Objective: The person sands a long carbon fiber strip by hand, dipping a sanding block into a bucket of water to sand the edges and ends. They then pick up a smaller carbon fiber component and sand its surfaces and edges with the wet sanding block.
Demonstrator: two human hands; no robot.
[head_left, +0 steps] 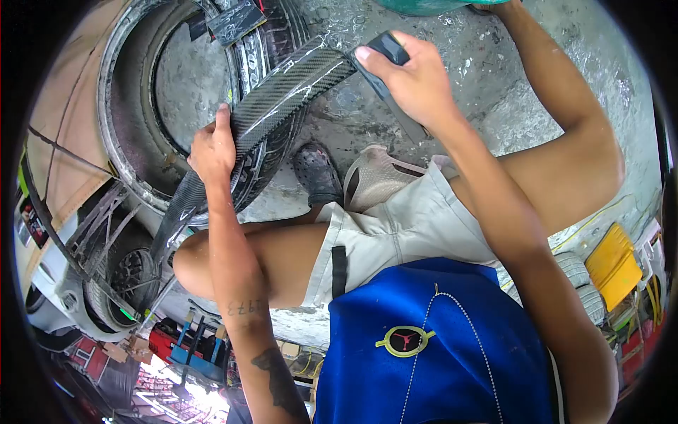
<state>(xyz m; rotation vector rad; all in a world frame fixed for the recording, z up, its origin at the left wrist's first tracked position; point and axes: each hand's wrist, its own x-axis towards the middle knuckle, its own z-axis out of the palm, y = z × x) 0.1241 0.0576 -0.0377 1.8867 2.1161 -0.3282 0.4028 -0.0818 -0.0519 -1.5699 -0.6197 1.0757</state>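
- Carbon-patterned strip (pixel 286 90): long, slightly curved piece crossing in front of the tyre (pixel 121 106), from the seated person's knee at lower left to the upper centre; whether it rests on the tyre cannot be told.
- Surface of the strip: dark, glossy, with a fine woven texture; pale streaks and glare run along its upper portion, and the lower portion narrows.
- Left grip (pixel 213 150): closed about the strip near mid-length, thumb along the near face, the strip extending beyond the hand in both directions.
- Right grip (pixel 424 81): at the strip's upper right end, thumb and fingers pinching a dark folded sheet (pixel 390 47); a flap hangs below the fingers, and the sheet's edge appears to meet the strip end.
- Tyre: black, whitened by smears, raised lettering on the sidewall; a dark block (pixel 237 22) lies on its upper part.
- Floor (pixel 487 88): grey, mottled with white; a dark clog (pixel 316 173) stands beside the tyre, near a pale stool (pixel 378 185).
- Periphery: green basin (pixel 424 6) at the top edge, yellow container (pixel 611 261) at right.
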